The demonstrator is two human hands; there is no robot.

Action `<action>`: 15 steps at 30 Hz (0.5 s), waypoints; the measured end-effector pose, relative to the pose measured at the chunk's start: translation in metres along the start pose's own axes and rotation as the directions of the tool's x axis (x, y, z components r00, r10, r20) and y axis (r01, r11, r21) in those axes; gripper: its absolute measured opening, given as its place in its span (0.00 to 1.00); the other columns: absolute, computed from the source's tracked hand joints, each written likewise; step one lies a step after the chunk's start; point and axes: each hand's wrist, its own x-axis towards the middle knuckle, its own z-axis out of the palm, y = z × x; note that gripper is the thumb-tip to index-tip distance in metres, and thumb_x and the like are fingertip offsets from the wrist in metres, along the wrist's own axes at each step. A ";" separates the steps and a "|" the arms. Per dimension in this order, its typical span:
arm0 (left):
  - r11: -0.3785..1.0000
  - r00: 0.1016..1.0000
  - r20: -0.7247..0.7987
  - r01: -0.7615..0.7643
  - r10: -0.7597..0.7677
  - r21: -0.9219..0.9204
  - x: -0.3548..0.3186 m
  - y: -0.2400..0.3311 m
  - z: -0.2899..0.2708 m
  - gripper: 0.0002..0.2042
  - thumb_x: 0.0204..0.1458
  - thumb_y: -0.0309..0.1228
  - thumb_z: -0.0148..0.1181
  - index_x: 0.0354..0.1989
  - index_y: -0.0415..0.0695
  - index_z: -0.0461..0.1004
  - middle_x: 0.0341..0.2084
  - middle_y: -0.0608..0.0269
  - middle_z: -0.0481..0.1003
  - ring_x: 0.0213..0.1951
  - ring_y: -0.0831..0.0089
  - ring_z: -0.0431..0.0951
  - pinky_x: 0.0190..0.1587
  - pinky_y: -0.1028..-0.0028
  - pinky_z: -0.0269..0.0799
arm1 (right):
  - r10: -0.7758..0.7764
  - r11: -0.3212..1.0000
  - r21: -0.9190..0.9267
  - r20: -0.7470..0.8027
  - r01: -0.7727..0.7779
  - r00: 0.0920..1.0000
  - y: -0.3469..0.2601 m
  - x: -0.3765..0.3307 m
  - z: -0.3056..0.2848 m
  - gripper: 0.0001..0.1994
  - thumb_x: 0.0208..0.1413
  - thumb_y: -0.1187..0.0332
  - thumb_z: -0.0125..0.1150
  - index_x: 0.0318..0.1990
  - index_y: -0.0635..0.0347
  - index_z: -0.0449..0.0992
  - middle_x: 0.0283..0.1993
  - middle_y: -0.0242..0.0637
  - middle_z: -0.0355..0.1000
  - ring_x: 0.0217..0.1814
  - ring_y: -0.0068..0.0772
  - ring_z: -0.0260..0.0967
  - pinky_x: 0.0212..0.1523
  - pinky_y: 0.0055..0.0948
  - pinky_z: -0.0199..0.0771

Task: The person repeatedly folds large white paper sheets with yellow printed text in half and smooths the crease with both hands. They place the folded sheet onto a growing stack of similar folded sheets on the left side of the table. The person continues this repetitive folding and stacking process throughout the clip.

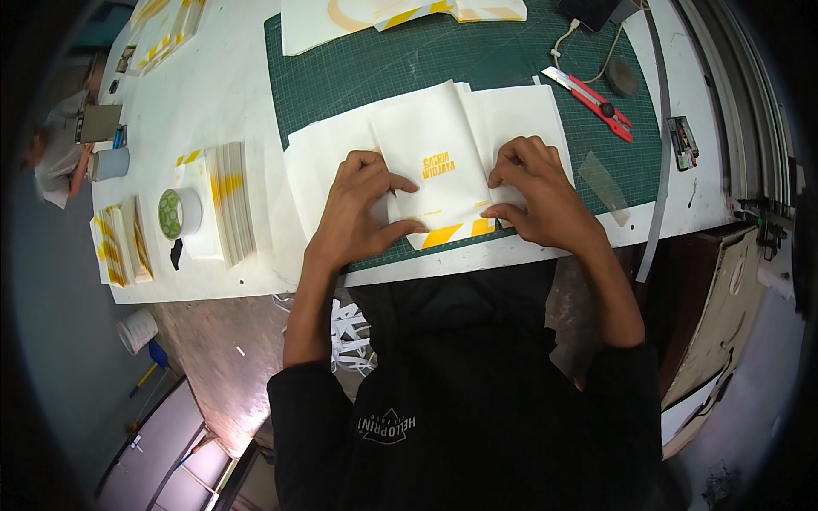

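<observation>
A white folded paper sheet (426,140) with yellow lettering and yellow stripes along its near edge lies in front of me on the green cutting mat (383,72). More white paper spreads out under it on both sides. My left hand (362,209) grips its left edge, thumb at the near corner and index finger curled a little farther up. On the opposite edge my right hand (537,196) holds it the same way, fingers bent and thumb near the striped border. What the fingertips hold underneath is partly hidden.
A red utility knife (592,106) and a clear plastic strip (605,189) lie to the right, beside a long metal ruler (656,170). Left stand a stack of printed paper (230,204), a tape roll (191,211) and a smaller stack (119,243). Another person (64,145) is at far left.
</observation>
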 end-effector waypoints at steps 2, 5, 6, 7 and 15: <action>0.999 0.999 0.008 0.041 -0.040 -0.034 0.001 0.001 0.000 0.26 0.33 0.37 0.89 0.43 0.47 0.84 0.44 0.56 0.77 0.54 0.56 0.71 0.55 0.63 0.76 | 0.012 1.000 -0.002 0.002 -0.012 1.000 0.000 0.000 0.001 0.17 0.46 0.66 0.83 0.42 0.55 0.81 0.56 0.40 0.68 0.63 0.44 0.63 0.63 0.44 0.62; 0.997 0.998 0.017 0.061 -0.060 -0.037 0.001 0.001 0.001 0.27 0.32 0.37 0.88 0.44 0.46 0.84 0.44 0.56 0.78 0.55 0.56 0.71 0.57 0.62 0.74 | 0.029 1.000 -0.005 0.005 -0.029 1.000 0.000 -0.001 0.002 0.17 0.46 0.66 0.83 0.42 0.54 0.81 0.56 0.40 0.68 0.64 0.45 0.62 0.64 0.44 0.61; 0.998 0.998 0.019 0.061 -0.060 -0.030 0.001 0.000 0.001 0.27 0.32 0.37 0.88 0.44 0.46 0.84 0.44 0.56 0.77 0.55 0.56 0.71 0.57 0.62 0.74 | 0.026 1.000 -0.010 0.006 -0.025 1.000 0.001 -0.001 0.003 0.17 0.47 0.66 0.82 0.43 0.54 0.81 0.56 0.40 0.68 0.64 0.45 0.62 0.64 0.44 0.62; 0.997 0.998 0.023 0.065 -0.064 -0.037 0.001 0.000 0.002 0.27 0.33 0.37 0.88 0.45 0.46 0.84 0.44 0.56 0.77 0.55 0.56 0.71 0.57 0.62 0.74 | 0.023 1.000 -0.016 0.005 -0.023 1.000 0.002 -0.001 0.003 0.17 0.47 0.66 0.82 0.43 0.54 0.81 0.56 0.40 0.68 0.64 0.45 0.62 0.64 0.44 0.62; 0.994 0.994 0.061 0.090 -0.086 -0.058 0.003 0.003 -0.003 0.27 0.34 0.36 0.88 0.46 0.46 0.84 0.42 0.58 0.77 0.55 0.57 0.70 0.55 0.62 0.75 | -0.005 1.000 -0.012 -0.062 0.004 0.998 0.002 -0.002 0.007 0.20 0.41 0.67 0.84 0.41 0.57 0.80 0.54 0.37 0.68 0.60 0.44 0.64 0.62 0.40 0.64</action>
